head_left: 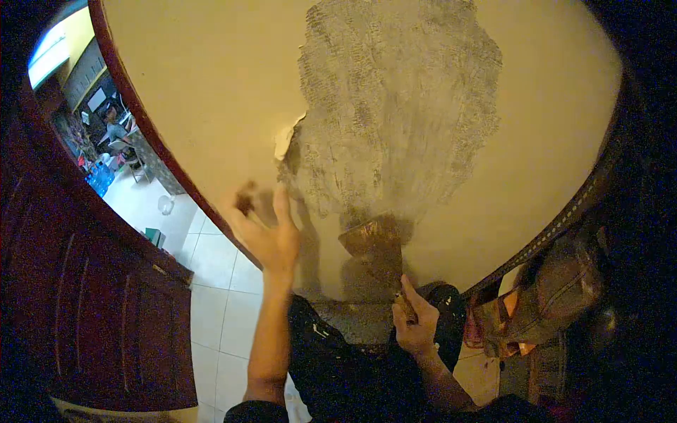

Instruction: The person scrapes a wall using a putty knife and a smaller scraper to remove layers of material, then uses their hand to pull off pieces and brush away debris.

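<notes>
My right hand (416, 323) is closed around the handle of a wide-bladed scraper (377, 247). Its blade lies at the lower edge of a rough grey bare patch (398, 106) on a cream painted wall (204, 92). To the left, my left hand (264, 236) is raised against the wall with its fingers apart and slightly blurred; I see nothing held in it. Just above its fingertips, a flap of loose paint (285, 141) curls away from the wall at the patch's left edge.
A dark red wooden door (106, 303) stands at the left, with white floor tiles (218, 310) beside it. Through the opening, a person (116, 127) sits in another room near blue water bottles (100, 178). A brown bag (564, 282) hangs at the right.
</notes>
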Available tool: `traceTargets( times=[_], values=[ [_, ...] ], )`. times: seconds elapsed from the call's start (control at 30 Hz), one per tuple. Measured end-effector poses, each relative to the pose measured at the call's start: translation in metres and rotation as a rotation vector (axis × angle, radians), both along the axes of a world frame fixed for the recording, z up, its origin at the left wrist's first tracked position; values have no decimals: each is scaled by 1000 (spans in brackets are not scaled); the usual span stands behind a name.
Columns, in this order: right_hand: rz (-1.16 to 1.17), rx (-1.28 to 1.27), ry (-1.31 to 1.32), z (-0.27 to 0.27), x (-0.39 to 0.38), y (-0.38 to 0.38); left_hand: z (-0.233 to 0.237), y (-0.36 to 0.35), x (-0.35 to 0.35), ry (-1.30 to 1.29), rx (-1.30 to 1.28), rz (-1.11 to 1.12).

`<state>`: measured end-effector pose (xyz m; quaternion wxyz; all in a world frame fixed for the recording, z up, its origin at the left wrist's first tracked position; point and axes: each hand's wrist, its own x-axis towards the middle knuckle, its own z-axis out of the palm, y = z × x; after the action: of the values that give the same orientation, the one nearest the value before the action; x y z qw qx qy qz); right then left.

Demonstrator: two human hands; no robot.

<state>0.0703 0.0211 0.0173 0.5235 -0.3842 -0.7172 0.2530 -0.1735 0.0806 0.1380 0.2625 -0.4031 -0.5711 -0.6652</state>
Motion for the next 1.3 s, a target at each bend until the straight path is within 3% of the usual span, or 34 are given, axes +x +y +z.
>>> traceTargets(
  times=[0.13,0.2,0.23,0.3,0.4,0.53,0.6,0.7,0.8,0.93,1.0,1.13,1.23,1.3],
  values=[
    [-11,-5,7,17,-5,10,-57,-28,39,-377,-367,-361],
    [14,148,-15,21,-9,16,-72,-34,49,-398,-550,-590],
    [23,151,-19,24,-12,17,-71,-36,55,-403,-544,-583],
    [56,123,-21,31,-17,19,-61,-41,68,-730,-652,-867],
    [78,125,-32,39,-25,20,-66,-36,66,-813,-647,-999],
    [97,140,15,33,-33,20,-71,-36,66,-861,-741,-876],
    [61,-19,-32,34,-32,13,-72,-42,74,-903,-507,-985],
    [30,-25,-2,36,-41,9,-94,-39,67,-857,-538,-994],
    [21,106,-27,25,-43,14,-92,-40,69,-813,-440,-974],
    [59,60,-6,26,-41,10,-90,-43,64,-688,-370,-952],
    [69,-214,34,28,-36,5,-82,-51,63,-584,-434,-896],
    [153,-102,86,17,-30,9,-93,-60,56,-631,-539,-918],
    [224,-227,20,5,-20,1,-120,-62,54,-728,-532,-943],
    [353,-161,55,-15,-20,0,-126,-67,57,-717,-577,-750]
  ],
)
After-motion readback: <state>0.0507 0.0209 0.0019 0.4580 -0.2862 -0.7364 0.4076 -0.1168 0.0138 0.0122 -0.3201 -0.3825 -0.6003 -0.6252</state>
